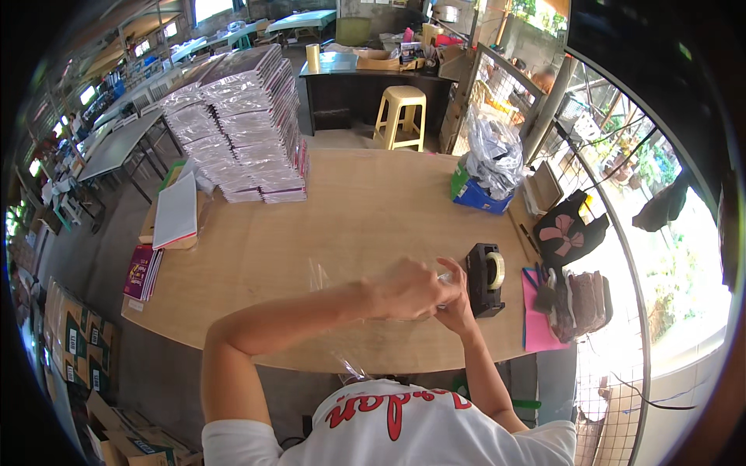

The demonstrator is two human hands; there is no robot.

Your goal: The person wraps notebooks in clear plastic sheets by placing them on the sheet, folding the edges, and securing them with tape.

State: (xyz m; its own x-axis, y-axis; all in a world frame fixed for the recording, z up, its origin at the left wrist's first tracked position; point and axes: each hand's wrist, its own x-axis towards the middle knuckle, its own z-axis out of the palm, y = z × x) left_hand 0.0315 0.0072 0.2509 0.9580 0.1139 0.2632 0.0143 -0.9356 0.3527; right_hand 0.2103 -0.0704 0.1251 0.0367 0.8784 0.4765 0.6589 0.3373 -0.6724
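Both hands meet over the near right part of the wooden table, close to the black tape dispenser (486,281). My left hand (408,289), reaching across from the left, is closed and slightly blurred. My right hand (456,299) curls its fingers beside it, just left of the dispenser. Shiny clear plastic film (444,278) shows between the two hands. More clear plastic (317,276) stands up behind my left forearm, and some hangs at the table's near edge. Whether anything lies inside the film is hidden by my hands.
On the wooden table (350,206), a tall stack of plastic-wrapped books (245,128) rises at the far left. Booklets (144,272) lie at the left edge. A blue-green box of crumpled plastic (486,182) stands far right. A pink sheet (540,322) lies right of the dispenser.
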